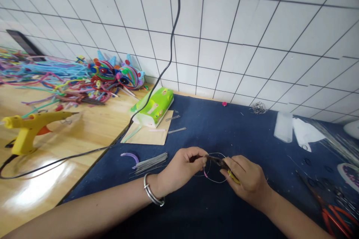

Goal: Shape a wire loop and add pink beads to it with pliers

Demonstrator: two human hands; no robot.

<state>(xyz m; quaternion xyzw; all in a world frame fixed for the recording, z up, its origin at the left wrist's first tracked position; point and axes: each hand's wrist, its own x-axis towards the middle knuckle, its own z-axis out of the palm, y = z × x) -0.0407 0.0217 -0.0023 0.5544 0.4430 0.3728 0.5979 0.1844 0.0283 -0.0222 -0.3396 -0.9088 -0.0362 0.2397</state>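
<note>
My right hand (245, 175) is wrapped round a pair of pliers (217, 161) with yellow handles, its dark jaws pointing left. Those jaws meet the fingertips of my left hand (186, 164), which pinch a thin silvery wire loop (217, 182). Small pink beads (205, 173) sit on the left side of the loop. Where the jaws touch the wire is partly hidden by my left fingers. A silver bangle (151, 192) circles my left wrist. To the left of that hand lie a bundle of short straight wires (151, 163) and a curved purple piece (131, 157).
A yellow glue gun (33, 127) lies on the wooden surface at left, its black cable crossing upward. Behind are pipe cleaners (56, 71) and a green tissue pack (154, 106). Scissors with orange handles (333, 216) lie at right; tangled wire (259, 108) rests near the wall.
</note>
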